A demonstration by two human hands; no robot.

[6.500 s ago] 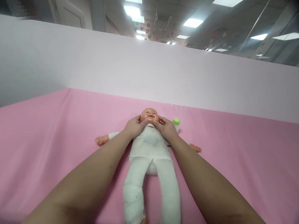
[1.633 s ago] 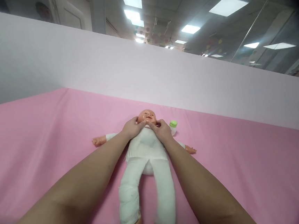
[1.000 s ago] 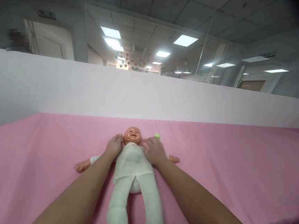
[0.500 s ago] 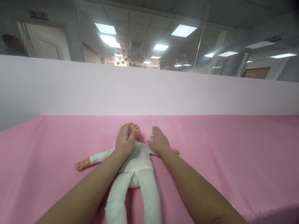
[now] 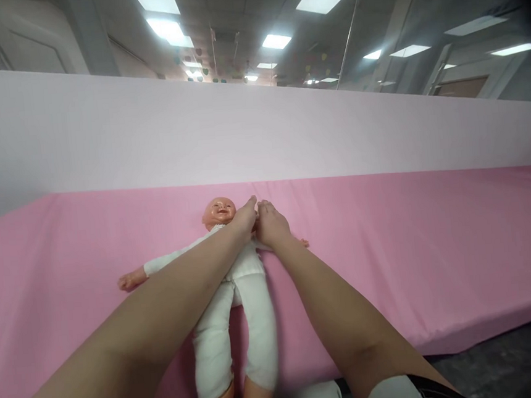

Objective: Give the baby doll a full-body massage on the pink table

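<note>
A baby doll with a glossy orange plastic head and white cloth body already lies face up on the smooth pink cover, head at nine o'clock from the hands, legs toward six. The left hand and right hand are partly curled, close together; whether they pinch anything cannot be told, and their work seems unfinished.
</note>
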